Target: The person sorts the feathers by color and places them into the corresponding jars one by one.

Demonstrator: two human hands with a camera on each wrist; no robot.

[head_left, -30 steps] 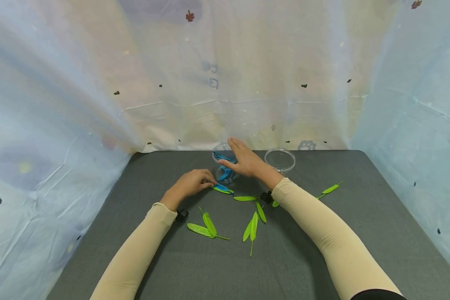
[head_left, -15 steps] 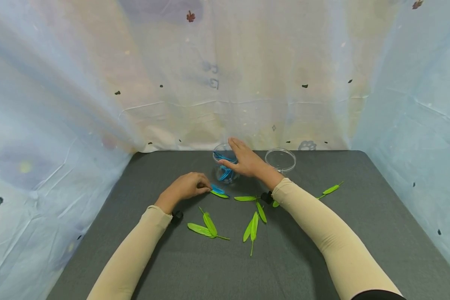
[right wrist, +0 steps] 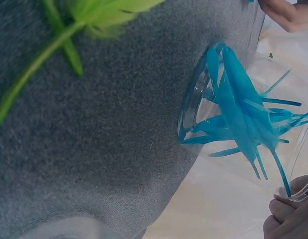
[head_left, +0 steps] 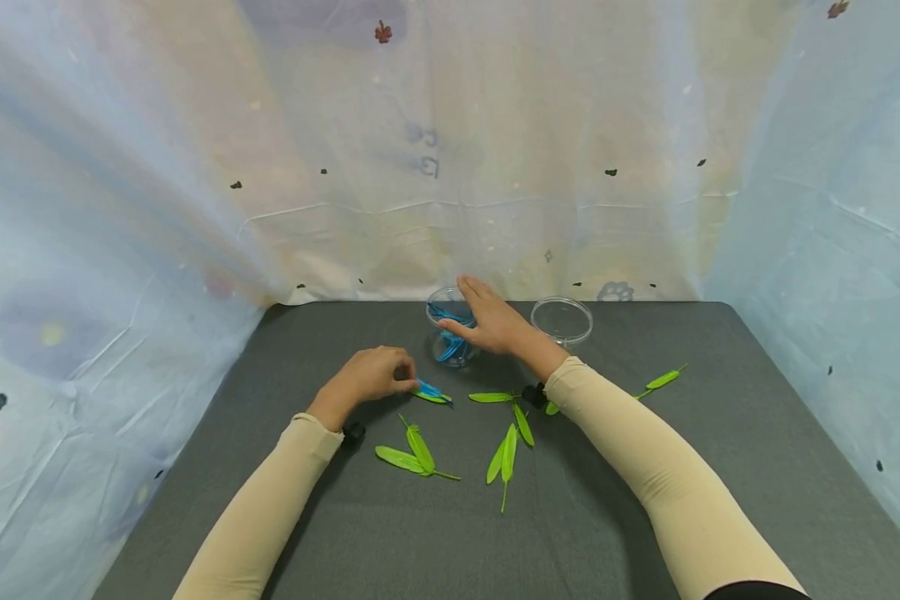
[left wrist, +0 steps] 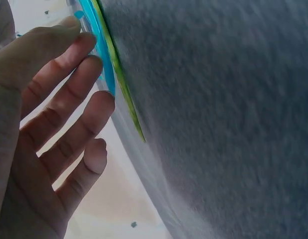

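Note:
A clear jar (head_left: 459,361) with several blue feathers (right wrist: 238,104) inside stands at the back of the table. My right hand (head_left: 492,323) holds it at the rim, where fingertips meet the clear edge in the right wrist view. To the left of the jar, my left hand (head_left: 370,375) pinches a loose blue feather (head_left: 431,389) close over the table. Right below that feather lies a green feather (head_left: 429,397), also along the fingertips in the left wrist view. Part of the blue feather is hidden by the left fingers.
A round clear lid (head_left: 562,320) lies right of the jar. Green feathers are spread in front: a pair (head_left: 416,452) at left, another pair (head_left: 504,454) in the middle, and one feather (head_left: 662,380) far right. A patterned curtain (head_left: 570,167) backs the grey table (head_left: 450,550).
My left hand has drawn back slightly left and toward me, and the blue feather and the green one under it have shifted the same way. The right hand and jar stay put.

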